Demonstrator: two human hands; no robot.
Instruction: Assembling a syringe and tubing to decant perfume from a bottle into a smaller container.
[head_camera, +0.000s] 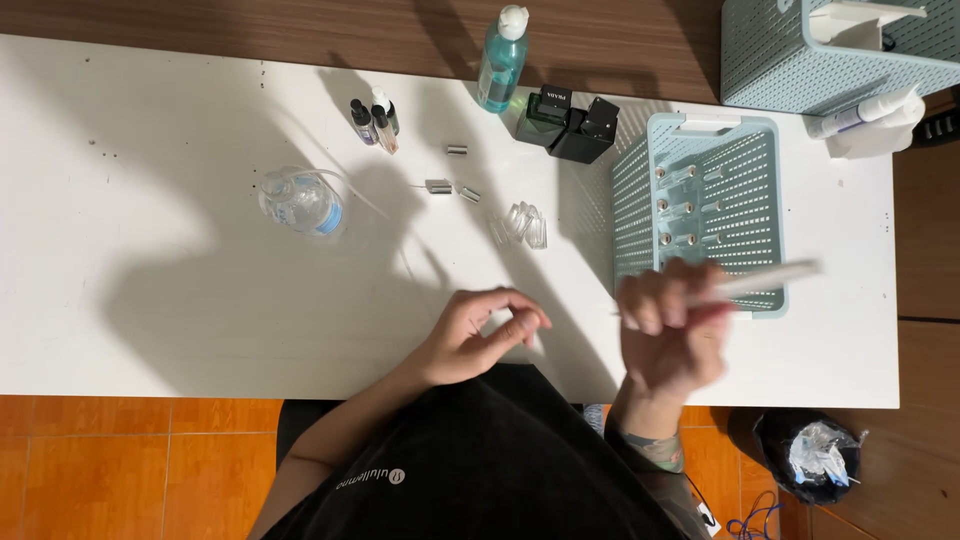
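White slender tube (765, 277), long axis toward 3 o'clock, is sitting clamped in right hand (668, 335); left hand (480, 335), fingers pinched together, is resting at 9 o'clock on desk (180, 300).

white table (150, 300) | water bottle (300, 203) | blue basket (632, 200) | black boxes (570, 125) | clear vials (520, 225)

A single head-worn camera is looking almost straight down from above the person's chest, facing a white table (150, 300) whose far edge is lying along the top of the frame. It is sitting fairly near: the left hand (480, 335) and right hand (665, 335) are filling the lower middle, the right one possibly blurred by motion. Beyond the hands, a pale basket (630, 200) is showing; below them, orange floor tiles (100, 470).
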